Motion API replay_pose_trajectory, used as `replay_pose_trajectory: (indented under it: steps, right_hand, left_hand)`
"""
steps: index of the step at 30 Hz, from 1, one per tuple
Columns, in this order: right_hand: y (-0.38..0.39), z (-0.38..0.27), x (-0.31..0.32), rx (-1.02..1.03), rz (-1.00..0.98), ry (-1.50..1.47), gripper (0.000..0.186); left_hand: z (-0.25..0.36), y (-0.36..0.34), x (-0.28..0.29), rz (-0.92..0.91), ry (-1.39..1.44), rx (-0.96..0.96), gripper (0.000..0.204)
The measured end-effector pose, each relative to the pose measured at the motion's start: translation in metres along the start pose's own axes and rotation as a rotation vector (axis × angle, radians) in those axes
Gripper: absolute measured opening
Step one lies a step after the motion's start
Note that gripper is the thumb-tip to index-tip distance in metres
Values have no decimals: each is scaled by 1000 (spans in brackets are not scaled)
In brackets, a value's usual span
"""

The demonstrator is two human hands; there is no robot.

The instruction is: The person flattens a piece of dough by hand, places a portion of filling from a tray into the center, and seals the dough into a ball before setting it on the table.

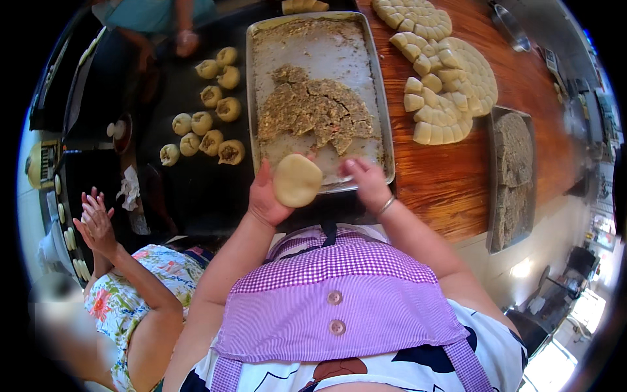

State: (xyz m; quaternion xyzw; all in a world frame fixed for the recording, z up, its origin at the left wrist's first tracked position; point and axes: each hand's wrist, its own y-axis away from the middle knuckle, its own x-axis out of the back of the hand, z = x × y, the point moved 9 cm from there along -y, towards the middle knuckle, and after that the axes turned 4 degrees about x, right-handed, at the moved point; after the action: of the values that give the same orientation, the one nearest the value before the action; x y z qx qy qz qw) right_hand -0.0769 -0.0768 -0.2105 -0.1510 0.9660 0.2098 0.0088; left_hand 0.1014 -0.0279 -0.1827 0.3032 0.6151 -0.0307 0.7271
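A flat, round disc of pale dough [298, 181] rests in my left hand [269, 196], its fingers mostly hidden beneath. To the right, over the tray's near edge, my right hand [369, 185] has its fingers curled together; whether anything is pinched in them is hidden. Both hands are at the near end of a metal tray [386, 124]. On the tray lies a cracked, crumbly slab of brown-green filling [317, 110], with smeared bits of it around the metal.
Several filled dough balls [228, 109], some still gaping, stand on the dark surface at left. Cut dough pieces [450, 124] lie on the wooden table [437, 189]. A second filling tray [513, 176] is at right. Co-workers' hands [98, 222] [187, 43] show at left and far left.
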Motion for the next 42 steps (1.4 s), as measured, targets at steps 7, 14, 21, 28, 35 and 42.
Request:
replay_pose_trajectory:
  steps: [7, 14, 21, 28, 35, 42]
  right_hand:
    - [-82, 89, 52, 206, 262, 307, 56]
    - [-62, 89, 33, 158, 267, 455, 78]
    - [-78, 66, 4, 237, 203, 850, 76]
    - [-54, 9, -14, 222, -2, 922, 68]
    - [-5, -114, -111, 404, -388, 1142, 68]
    - [-1, -137, -128, 510, -475, 1127, 74]
  left_hand:
    - [15, 23, 35, 177, -8, -34, 53]
    - [5, 48, 72, 307, 118, -93, 48]
    - [9, 40, 66, 296, 51, -119, 43]
    - [18, 35, 63, 345, 36, -193, 49]
    - [5, 3, 37, 287, -35, -130, 41]
    - [4, 0, -9, 143, -244, -155, 47]
